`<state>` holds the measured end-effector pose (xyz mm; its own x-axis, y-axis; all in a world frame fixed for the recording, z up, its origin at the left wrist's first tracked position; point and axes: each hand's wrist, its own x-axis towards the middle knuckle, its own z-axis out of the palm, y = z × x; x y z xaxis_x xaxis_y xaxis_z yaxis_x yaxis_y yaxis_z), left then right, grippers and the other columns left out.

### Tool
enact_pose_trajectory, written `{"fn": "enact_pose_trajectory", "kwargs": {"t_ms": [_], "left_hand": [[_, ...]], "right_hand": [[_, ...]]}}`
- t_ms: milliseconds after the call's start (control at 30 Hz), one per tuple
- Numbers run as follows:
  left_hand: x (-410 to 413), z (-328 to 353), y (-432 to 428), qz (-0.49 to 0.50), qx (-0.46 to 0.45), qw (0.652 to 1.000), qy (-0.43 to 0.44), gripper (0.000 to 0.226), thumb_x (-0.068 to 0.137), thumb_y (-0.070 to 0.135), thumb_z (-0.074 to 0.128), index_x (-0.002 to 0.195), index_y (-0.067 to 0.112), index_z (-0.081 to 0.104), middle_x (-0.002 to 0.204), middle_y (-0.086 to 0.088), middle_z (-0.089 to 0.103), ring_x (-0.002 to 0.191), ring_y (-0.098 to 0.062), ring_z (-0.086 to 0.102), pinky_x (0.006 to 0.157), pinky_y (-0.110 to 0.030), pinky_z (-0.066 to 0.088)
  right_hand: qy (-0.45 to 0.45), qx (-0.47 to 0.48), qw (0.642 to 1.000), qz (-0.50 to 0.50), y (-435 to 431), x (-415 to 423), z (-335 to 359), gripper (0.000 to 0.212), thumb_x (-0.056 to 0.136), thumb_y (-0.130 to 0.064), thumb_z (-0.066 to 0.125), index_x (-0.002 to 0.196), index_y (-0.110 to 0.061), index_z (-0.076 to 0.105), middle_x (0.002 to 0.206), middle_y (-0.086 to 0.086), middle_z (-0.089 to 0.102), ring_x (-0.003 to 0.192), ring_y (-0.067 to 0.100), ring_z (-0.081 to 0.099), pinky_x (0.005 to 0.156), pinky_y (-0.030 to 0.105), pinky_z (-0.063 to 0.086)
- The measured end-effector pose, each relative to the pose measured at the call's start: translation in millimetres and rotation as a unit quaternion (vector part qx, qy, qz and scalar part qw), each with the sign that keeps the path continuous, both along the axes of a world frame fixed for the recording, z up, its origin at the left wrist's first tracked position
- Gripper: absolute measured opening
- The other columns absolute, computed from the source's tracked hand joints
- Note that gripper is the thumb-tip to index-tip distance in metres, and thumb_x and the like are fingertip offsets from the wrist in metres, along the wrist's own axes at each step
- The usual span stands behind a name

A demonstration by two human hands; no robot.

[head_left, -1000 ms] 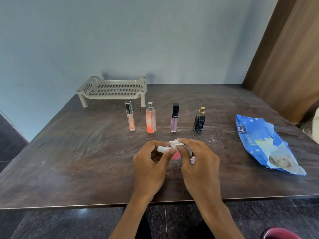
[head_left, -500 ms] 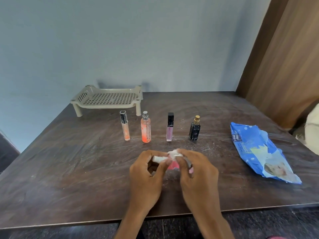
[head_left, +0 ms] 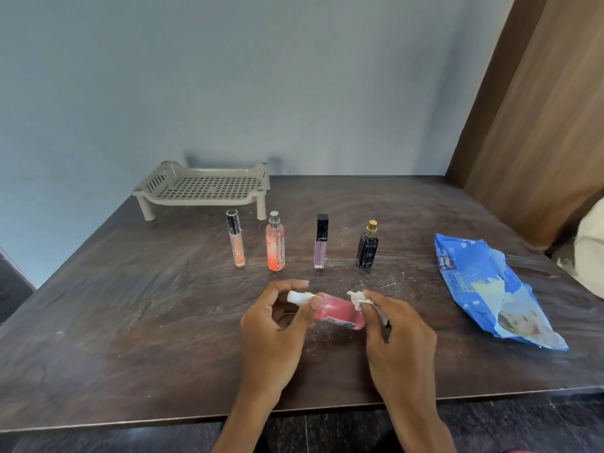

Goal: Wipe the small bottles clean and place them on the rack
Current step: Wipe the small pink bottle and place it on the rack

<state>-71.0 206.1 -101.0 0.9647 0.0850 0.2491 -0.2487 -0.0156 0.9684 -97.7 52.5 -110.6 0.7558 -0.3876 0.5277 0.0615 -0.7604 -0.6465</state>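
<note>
Pinching a pink bottle (head_left: 340, 312) by its white cap with the left hand (head_left: 277, 331): thumb and forefinger curled onto the cap from either side, other fingers (head_left: 283, 317) loosely bent below it. Lying near-horizontal between the two sets of fingers, cap toward the left ones, base toward the right ones and slightly lower; cannot tell whether lifted off the dark surface (head_left: 130, 322) or grazing it. Gripping a crumpled white wipe (head_left: 359, 299) in the right hand (head_left: 400, 341), bunched at thumb and forefinger tips, remaining fingers curled in beneath; set against the upper edge of the bottle's base. Standing upright in a row beyond the fingers, each apart from its neighbour: clear tube (head_left: 236, 243) with black cap, farthest out to the left of the left fingers; orange spray bottle (head_left: 275, 246) with silver top, a little left of the left fingertips; purple tube (head_left: 320, 248) with black cap, straight beyond the pink bottle; dark bottle (head_left: 368, 250) with gold top, straight beyond the right fingertips. Farther back and left of the left fingers, by the wall: beige slotted rack (head_left: 202, 188) on short legs. Well off to the right of the right fingers, flat on the surface: crinkled blue packet (head_left: 474, 273), pale patch near its middle. Whitish smears and flecks on the surface around and just beyond the fingers.
</note>
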Motion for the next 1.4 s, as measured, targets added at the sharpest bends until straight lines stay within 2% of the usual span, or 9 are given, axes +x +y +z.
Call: {"fn": "enact_pose_trajectory", "kwargs": {"t_ms": [100, 200, 433, 567, 733, 900, 1167, 1300, 1400], "left_hand": [[-0.9, 1.0, 0.8, -0.004, 0.004, 1.0, 0.006, 0.036, 0.068, 0.048, 0.076, 0.095, 0.025, 0.075, 0.087, 0.009, 0.079, 0.081, -0.006, 0.075, 0.071, -0.019, 0.057], [-1.3, 2.9, 0.1, 0.0, 0.001, 1.0, 0.008, 0.031, 0.066, 0.039, 0.08, 0.094, 0.025, 0.077, 0.087, 0.013, 0.079, 0.081, -0.002, 0.074, 0.07, -0.011, 0.054], [-0.4, 3.1, 1.8, -0.002, 0.046, 0.999, -0.006, 0.026, 0.073, 0.038, 0.079, 0.098, 0.03, 0.076, 0.092, 0.019, 0.077, 0.09, 0.002, 0.073, 0.078, -0.015, 0.057], [0.1, 0.5, 3.8, 0.005, 0.042, 0.999, -0.019, 0.023, 0.077, 0.029, 0.08, 0.099, 0.026, 0.075, 0.09, 0.013, 0.079, 0.086, -0.003, 0.075, 0.076, -0.02, 0.059], [0.5, -1.9, 3.1, 0.001, 0.043, 0.999, -0.031, 0.026, 0.078, 0.026, 0.08, 0.102, 0.02, 0.075, 0.092, 0.011, 0.079, 0.089, -0.005, 0.076, 0.076, -0.022, 0.06], [1.1, -5.0, 4.0, -0.007, 0.035, 0.999, -0.036, 0.027, 0.077, 0.023, 0.08, 0.103, 0.019, 0.076, 0.095, 0.009, 0.079, 0.09, -0.006, 0.076, 0.077, -0.021, 0.06], [-0.7, -4.2, 4.4, -0.008, 0.02, 0.999, -0.049, 0.027, 0.075, 0.025, 0.08, 0.101, 0.017, 0.076, 0.092, 0.007, 0.079, 0.089, -0.009, 0.076, 0.08, -0.026, 0.061], [-1.0, -4.6, 3.8, -0.001, 0.015, 0.999, -0.044, 0.032, 0.074, 0.031, 0.079, 0.103, 0.019, 0.076, 0.094, 0.008, 0.079, 0.091, -0.007, 0.076, 0.079, -0.026, 0.061], [0.5, -5.0, 3.1, -0.002, 0.01, 0.999, -0.04, 0.031, 0.074, 0.03, 0.079, 0.104, 0.019, 0.075, 0.096, 0.009, 0.079, 0.093, -0.007, 0.075, 0.08, -0.025, 0.06]], "right_hand": [[-0.004, -0.008, 1.0, -0.01, 3.5, -0.3, -4.0, 0.023, 0.088, -0.012, 0.066, 0.111, -0.014, 0.072, 0.101, -0.002, 0.071, 0.093, 0.017, 0.063, 0.081, 0.018, 0.041], [-0.007, -0.029, 0.999, -0.018, 3.4, -0.8, -6.5, 0.025, 0.086, -0.009, 0.068, 0.11, -0.011, 0.072, 0.1, 0.003, 0.071, 0.09, 0.022, 0.063, 0.079, 0.022, 0.04], [-0.029, -0.034, 0.999, 0.017, 16.0, 0.1, 4.8, 0.024, 0.086, -0.011, 0.068, 0.11, -0.014, 0.072, 0.099, -0.001, 0.07, 0.09, 0.017, 0.062, 0.076, 0.016, 0.041], [-0.05, -0.02, 0.996, 0.065, 30.1, 3.5, 13.7, 0.023, 0.089, -0.015, 0.066, 0.111, -0.015, 0.072, 0.098, -0.004, 0.069, 0.088, 0.016, 0.062, 0.067, 0.029, 0.053], [-0.028, -0.023, 0.996, 0.079, 13.9, 0.8, 11.7, 0.023, 0.09, -0.018, 0.065, 0.111, -0.018, 0.072, 0.099, -0.007, 0.069, 0.088, 0.008, 0.063, 0.078, 0.012, 0.045], [-0.012, -0.023, 0.999, 0.031, 7.8, -1.6, 2.5, 0.024, 0.088, -0.011, 0.067, 0.111, -0.015, 0.073, 0.099, -0.002, 0.07, 0.086, 0.017, 0.066, 0.077, 0.033, 0.054], [-0.035, -0.017, 0.996, 0.079, 33.6, 3.6, 18.3, 0.024, 0.09, -0.018, 0.064, 0.113, -0.016, 0.071, 0.098, -0.003, 0.069, 0.086, 0.015, 0.064, 0.07, 0.027, 0.053], [-0.028, -0.035, 0.997, 0.062, 20.2, 1.2, 10.0, 0.024, 0.088, -0.015, 0.067, 0.112, -0.016, 0.072, 0.098, -0.003, 0.069, 0.086, 0.013, 0.064, 0.073, 0.01, 0.043], [-0.02, -0.031, 0.999, 0.037, 8.4, -1.0, 1.4, 0.024, 0.087, -0.011, 0.068, 0.111, -0.014, 0.073, 0.098, -0.001, 0.071, 0.088, 0.015, 0.066, 0.079, 0.02, 0.049]]}}
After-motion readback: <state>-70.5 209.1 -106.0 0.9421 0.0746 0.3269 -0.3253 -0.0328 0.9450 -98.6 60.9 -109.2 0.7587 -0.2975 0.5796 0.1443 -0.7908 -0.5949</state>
